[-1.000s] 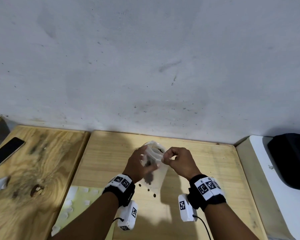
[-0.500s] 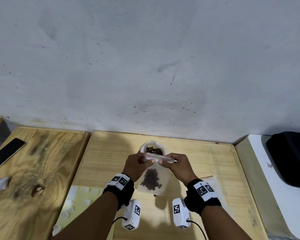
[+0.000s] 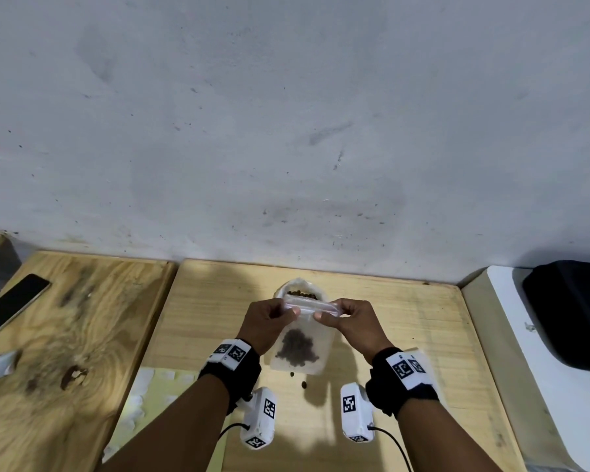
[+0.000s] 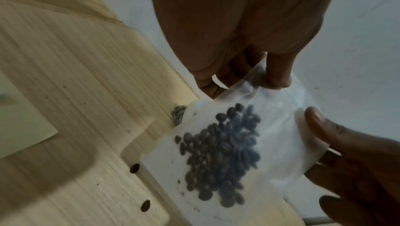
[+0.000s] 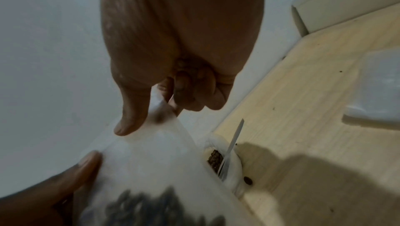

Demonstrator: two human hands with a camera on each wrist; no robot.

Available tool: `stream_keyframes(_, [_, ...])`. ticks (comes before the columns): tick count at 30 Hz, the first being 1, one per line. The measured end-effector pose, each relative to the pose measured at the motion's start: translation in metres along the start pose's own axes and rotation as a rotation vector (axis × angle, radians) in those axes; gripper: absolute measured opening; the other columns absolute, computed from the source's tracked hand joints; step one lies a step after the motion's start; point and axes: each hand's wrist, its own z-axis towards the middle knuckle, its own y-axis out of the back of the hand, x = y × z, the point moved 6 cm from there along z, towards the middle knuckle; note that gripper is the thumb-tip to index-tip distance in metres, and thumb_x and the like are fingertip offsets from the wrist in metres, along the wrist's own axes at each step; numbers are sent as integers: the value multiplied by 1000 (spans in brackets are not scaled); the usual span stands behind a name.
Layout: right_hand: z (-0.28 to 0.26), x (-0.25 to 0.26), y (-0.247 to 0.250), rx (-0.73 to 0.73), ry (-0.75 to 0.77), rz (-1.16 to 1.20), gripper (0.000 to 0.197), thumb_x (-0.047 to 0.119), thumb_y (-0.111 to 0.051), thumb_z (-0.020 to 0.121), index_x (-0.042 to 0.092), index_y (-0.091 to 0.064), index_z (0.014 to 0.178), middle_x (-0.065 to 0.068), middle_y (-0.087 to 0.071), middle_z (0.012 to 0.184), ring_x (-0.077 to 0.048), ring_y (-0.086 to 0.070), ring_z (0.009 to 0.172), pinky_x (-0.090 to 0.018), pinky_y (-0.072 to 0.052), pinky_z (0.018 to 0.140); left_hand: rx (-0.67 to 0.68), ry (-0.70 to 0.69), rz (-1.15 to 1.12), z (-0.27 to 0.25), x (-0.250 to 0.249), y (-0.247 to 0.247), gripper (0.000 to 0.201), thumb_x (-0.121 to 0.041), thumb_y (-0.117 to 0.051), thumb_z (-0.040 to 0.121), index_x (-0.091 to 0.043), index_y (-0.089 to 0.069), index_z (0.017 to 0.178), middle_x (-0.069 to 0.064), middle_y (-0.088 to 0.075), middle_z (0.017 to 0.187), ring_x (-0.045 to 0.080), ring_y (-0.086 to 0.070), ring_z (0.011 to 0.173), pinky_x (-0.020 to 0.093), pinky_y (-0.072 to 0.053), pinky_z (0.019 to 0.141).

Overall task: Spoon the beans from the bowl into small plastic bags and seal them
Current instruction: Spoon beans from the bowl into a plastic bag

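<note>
A small clear plastic bag [image 3: 300, 335] hangs between my hands just above the wooden table [image 3: 406, 321], with dark beans [image 3: 297, 349] heaped at its bottom. My left hand [image 3: 292, 311] pinches the left end of the bag's top strip. My right hand [image 3: 321, 315] pinches the right end. In the left wrist view my thumb presses on the bag [image 4: 270, 113] at its corner, and the beans [image 4: 223, 152] show through. Behind the bag stands the white bowl [image 3: 283, 289] with beans in it. In the right wrist view a spoon handle [image 5: 234, 137] sticks out of the bowl [image 5: 237, 164].
Two loose beans [image 3: 304, 384] lie on the table under the bag. A stack of empty bags [image 5: 378, 89] sits to the right. A pale yellow sheet [image 3: 157, 396] lies at the front left. A phone [image 3: 11, 304] rests on the left table, and a black object [image 3: 573, 311] on the white surface at the right.
One second ago the bag was bunched up between my hands by the bowl. It now hangs flat, its top strip stretched between both hands, which have drawn slightly towards me.
</note>
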Motion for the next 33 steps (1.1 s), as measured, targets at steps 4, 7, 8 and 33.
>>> stream_keyframes(4, [-4,-6,3,36,-40,54,33,21,-85,77,-1,-62,69,-3,-58,72,-10,-55,68,-23,-42,68,15,12,-24,-2,-1,1,42,-40,-75,72,1,-68,72,24,-65,71,19,-57,68,40,-53,72])
stream_keyframes(7, [-9,1,3,12,-50,94,30,13,-81,81,8,-57,64,5,-53,59,2,-46,47,-7,-34,49,9,38,-50,-4,-6,-1,37,-41,-75,68,-4,-72,71,27,-69,81,23,-63,72,49,-55,80])
stream_keyframes(8, [-9,1,3,-2,-47,106,35,11,-80,82,10,-53,61,7,-50,55,2,-42,43,-7,-31,45,5,48,-66,-4,-8,-1,35,-41,-75,68,-5,-73,70,28,-69,81,23,-62,72,50,-55,79])
stream_keyframes(33, [-49,-40,-24,-65,-197,82,29,-8,-63,88,9,-70,111,-8,-57,83,1,-46,41,-14,-36,40,8,288,-177,-41,20,12,28,16,-61,78,-2,-65,100,14,-65,93,22,-62,63,27,-51,52])
